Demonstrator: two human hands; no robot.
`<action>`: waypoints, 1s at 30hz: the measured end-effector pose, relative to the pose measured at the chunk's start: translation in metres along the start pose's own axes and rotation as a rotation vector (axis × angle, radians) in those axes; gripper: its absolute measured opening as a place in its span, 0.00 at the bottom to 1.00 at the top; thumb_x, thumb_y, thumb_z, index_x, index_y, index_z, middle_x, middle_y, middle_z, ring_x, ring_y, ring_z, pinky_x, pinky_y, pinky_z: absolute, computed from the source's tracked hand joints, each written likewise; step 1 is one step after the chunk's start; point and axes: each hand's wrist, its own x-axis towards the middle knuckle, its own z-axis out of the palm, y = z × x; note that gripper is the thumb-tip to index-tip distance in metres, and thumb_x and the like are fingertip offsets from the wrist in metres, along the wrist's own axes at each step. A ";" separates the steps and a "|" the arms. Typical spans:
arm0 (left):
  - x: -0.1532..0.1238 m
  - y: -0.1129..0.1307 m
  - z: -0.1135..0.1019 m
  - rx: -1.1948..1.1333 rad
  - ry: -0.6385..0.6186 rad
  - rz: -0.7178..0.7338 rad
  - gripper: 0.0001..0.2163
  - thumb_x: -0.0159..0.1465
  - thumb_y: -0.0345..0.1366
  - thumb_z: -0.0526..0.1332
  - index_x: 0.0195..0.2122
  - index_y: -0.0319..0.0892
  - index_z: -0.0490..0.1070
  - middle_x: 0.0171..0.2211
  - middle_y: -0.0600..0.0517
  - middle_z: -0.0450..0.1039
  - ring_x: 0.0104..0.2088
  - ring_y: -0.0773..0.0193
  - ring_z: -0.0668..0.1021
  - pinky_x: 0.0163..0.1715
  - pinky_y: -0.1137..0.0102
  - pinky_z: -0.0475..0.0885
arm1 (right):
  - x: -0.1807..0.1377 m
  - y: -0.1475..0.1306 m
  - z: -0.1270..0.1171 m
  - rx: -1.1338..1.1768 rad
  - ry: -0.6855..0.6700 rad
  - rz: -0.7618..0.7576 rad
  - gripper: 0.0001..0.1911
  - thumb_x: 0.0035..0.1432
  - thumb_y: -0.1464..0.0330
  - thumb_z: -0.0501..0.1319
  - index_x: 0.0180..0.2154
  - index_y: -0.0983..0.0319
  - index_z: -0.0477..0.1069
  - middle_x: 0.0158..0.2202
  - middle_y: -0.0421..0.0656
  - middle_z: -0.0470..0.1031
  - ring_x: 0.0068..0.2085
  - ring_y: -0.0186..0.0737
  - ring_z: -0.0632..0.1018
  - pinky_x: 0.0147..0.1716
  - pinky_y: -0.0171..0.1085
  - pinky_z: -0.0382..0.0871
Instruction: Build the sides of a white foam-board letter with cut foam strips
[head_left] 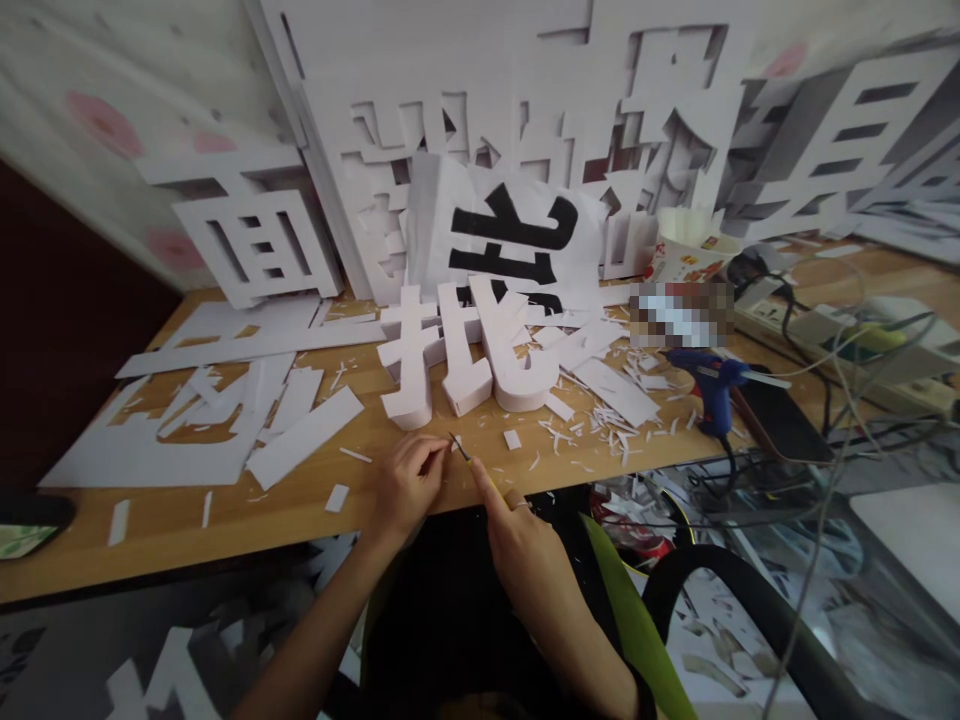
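Observation:
My left hand (409, 485) rests on the wooden table (300, 510) near its front edge, fingers curled in a pinch on a tiny white scrap at the fingertips. My right hand (517, 530) is closed round a thin knife (460, 447) with a yellow handle, its blade tip meeting the left fingertips. A ring shows on one right finger. Just beyond the hands stands a white foam character (457, 355), thick and built up, lying flat on the table.
White offcut strips (304, 437) and scraps litter the table. A blue glue gun (712, 385) stands at right beside a dark phone (780, 420) and tangled cables. Large white cut-out boards (495, 120) lean at the back with a printed black character sheet (517, 235). A chair armrest (720, 590) is lower right.

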 end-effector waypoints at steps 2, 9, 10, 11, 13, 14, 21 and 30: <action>0.000 0.000 0.000 -0.005 -0.003 -0.001 0.07 0.66 0.30 0.58 0.33 0.42 0.75 0.30 0.50 0.80 0.32 0.63 0.80 0.35 0.68 0.76 | -0.001 0.000 -0.001 -0.009 -0.012 0.005 0.38 0.61 0.81 0.50 0.70 0.55 0.49 0.41 0.49 0.78 0.27 0.37 0.80 0.25 0.29 0.74; -0.001 0.000 0.000 -0.003 -0.003 0.019 0.07 0.66 0.29 0.59 0.33 0.42 0.75 0.30 0.51 0.80 0.32 0.64 0.80 0.36 0.69 0.76 | -0.001 -0.002 0.002 -0.053 -0.053 0.019 0.40 0.60 0.82 0.50 0.70 0.54 0.47 0.33 0.47 0.78 0.25 0.40 0.80 0.23 0.31 0.73; -0.001 0.000 0.000 -0.003 0.000 0.024 0.06 0.65 0.28 0.59 0.33 0.41 0.75 0.30 0.50 0.80 0.32 0.64 0.80 0.36 0.69 0.76 | -0.001 -0.002 0.003 -0.052 -0.056 0.022 0.40 0.60 0.82 0.50 0.70 0.54 0.47 0.32 0.47 0.77 0.25 0.40 0.80 0.22 0.31 0.72; -0.001 0.000 0.000 -0.001 0.004 0.026 0.06 0.65 0.28 0.59 0.33 0.41 0.75 0.30 0.50 0.79 0.32 0.64 0.80 0.36 0.70 0.75 | -0.001 -0.002 0.003 -0.051 -0.063 0.025 0.39 0.60 0.82 0.50 0.70 0.54 0.47 0.31 0.46 0.77 0.25 0.40 0.80 0.22 0.31 0.72; -0.001 0.001 0.000 0.005 0.007 0.025 0.06 0.65 0.27 0.60 0.33 0.41 0.75 0.30 0.51 0.80 0.32 0.64 0.80 0.36 0.70 0.75 | -0.001 -0.002 0.003 -0.047 -0.075 0.028 0.40 0.59 0.83 0.50 0.69 0.54 0.49 0.30 0.46 0.78 0.25 0.39 0.80 0.22 0.29 0.71; -0.001 0.000 0.000 0.007 0.009 0.021 0.06 0.65 0.27 0.60 0.33 0.41 0.75 0.30 0.51 0.80 0.32 0.64 0.80 0.36 0.70 0.75 | 0.000 -0.002 0.002 -0.044 -0.077 0.025 0.40 0.59 0.83 0.51 0.69 0.54 0.49 0.31 0.46 0.78 0.26 0.38 0.80 0.22 0.29 0.70; -0.004 -0.002 0.002 -0.028 -0.013 -0.065 0.06 0.65 0.31 0.60 0.33 0.42 0.76 0.31 0.50 0.80 0.33 0.63 0.80 0.37 0.68 0.76 | 0.005 -0.003 -0.010 -0.041 -0.107 0.015 0.40 0.56 0.83 0.53 0.68 0.56 0.54 0.29 0.47 0.79 0.26 0.41 0.81 0.22 0.29 0.69; 0.002 -0.003 -0.003 -0.182 -0.031 -0.470 0.07 0.60 0.39 0.64 0.29 0.42 0.78 0.28 0.50 0.81 0.28 0.61 0.81 0.31 0.68 0.77 | 0.006 0.011 -0.021 0.329 -0.059 0.035 0.33 0.63 0.76 0.53 0.68 0.57 0.55 0.44 0.50 0.81 0.41 0.48 0.83 0.40 0.40 0.74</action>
